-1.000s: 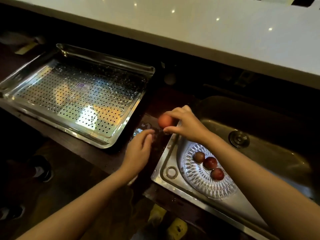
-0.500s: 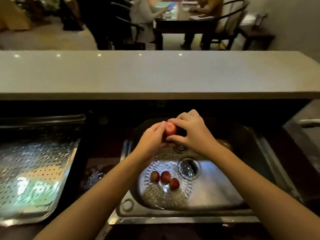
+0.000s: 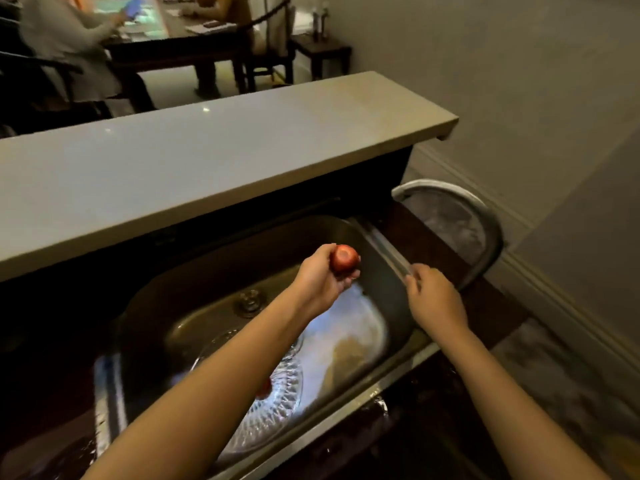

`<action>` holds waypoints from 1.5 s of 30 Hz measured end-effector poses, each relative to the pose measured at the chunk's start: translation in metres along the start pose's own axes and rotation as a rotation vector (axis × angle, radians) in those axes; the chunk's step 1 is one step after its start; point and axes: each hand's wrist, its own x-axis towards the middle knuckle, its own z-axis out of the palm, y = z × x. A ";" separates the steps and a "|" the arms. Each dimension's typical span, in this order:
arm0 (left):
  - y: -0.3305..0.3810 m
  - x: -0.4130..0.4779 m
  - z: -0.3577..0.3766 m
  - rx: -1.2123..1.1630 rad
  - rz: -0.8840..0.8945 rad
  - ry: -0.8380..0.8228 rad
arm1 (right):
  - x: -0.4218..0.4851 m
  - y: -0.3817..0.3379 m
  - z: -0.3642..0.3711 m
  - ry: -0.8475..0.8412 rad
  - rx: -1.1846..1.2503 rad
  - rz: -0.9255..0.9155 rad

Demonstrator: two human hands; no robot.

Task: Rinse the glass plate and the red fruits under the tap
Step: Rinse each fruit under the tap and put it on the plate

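Note:
My left hand (image 3: 317,280) is shut on a red fruit (image 3: 343,258) and holds it above the right part of the metal sink (image 3: 207,271). The cut-glass plate (image 3: 280,400) lies on the sink floor, partly hidden under my left forearm. One red fruit (image 3: 265,389) shows on the plate; any others are hidden by the arm. My right hand (image 3: 434,297) holds nothing, and its fingertips reach the sink's right rim. Just beyond it the curved metal tap (image 3: 486,216) arches over the dark ledge. No water is running.
A grey raised counter (image 3: 207,168) runs along the far side of the sink. The drain (image 3: 249,301) sits at the back of the basin. A wall and skirting close the right side. People sit at a dark table (image 3: 180,46) far behind.
My right hand has let go of the fruit and moved right to the sink rim near the tap. My left hand now holds the fruit alone. The view has swung right.

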 end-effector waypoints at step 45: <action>-0.016 0.076 0.064 0.250 -0.044 -0.157 | 0.015 0.026 0.038 0.087 0.259 0.225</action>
